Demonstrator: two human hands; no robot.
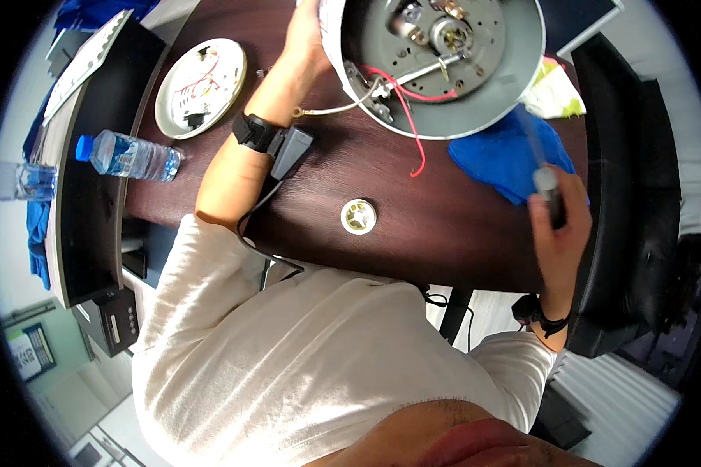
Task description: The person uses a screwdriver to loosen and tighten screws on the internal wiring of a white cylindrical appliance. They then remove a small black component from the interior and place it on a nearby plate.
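Note:
A round, light-coloured metal appliance housing [436,128] is tipped so its open side shows, at the far middle of the table. Inside it are a grey metal disc [483,58], some fittings, a red wire [407,117] that dangles over the rim and a white wire [336,111] with a ring end. My left hand [310,39] grips the housing's left side; its fingertips are hidden. Held in my right hand [566,214] is a screwdriver [551,191] with a dark handle, its shaft blurred and pointing up toward the housing's right rim.
A white round cover [181,124] with wires lies at the left, near a water bottle [136,158]. A small white spool-like ring [358,216] sits mid-table. Beyond my right hand lie a blue cloth [483,152] and a white-and-yellow wrapper [557,93]. A black chair [639,194] stands right.

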